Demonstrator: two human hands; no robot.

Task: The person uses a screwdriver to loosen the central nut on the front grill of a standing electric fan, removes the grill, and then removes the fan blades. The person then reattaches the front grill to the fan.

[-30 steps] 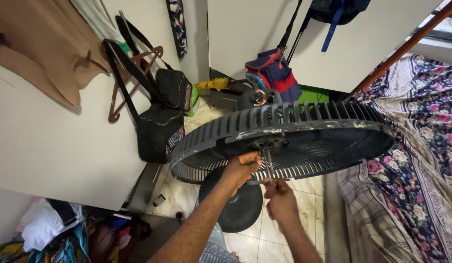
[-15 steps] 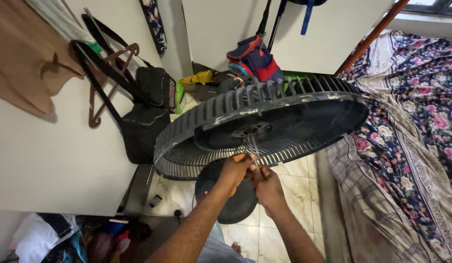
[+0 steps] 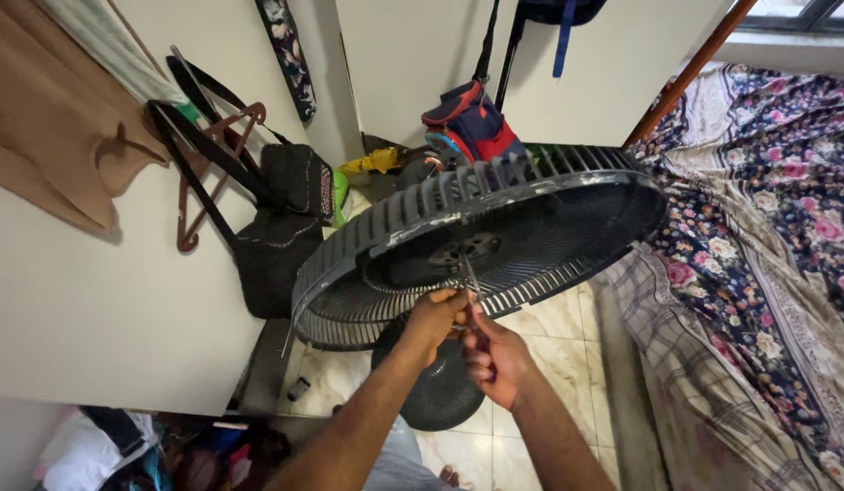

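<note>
Big dark fan guard grille (image 3: 494, 236) tilted in mid-air over the tiled floor (image 3: 567, 364), bed with floral sheet (image 3: 767, 227) just beside it. Left hand (image 3: 433, 320) pinches the grille's lower rim; right hand (image 3: 490, 356) is curled shut on a thin metal screwdriver (image 3: 468, 277) poking at the hub. Risk: the one-hand rim grip slips, the grille tips, and the tool skids off.

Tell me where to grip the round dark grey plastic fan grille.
Probably the solid outer rim of the round dark grey plastic fan grille, from the near lower edge by the left hand and right hand: the thin ribs look flimsy, and the grille tilts toward the person.
</note>
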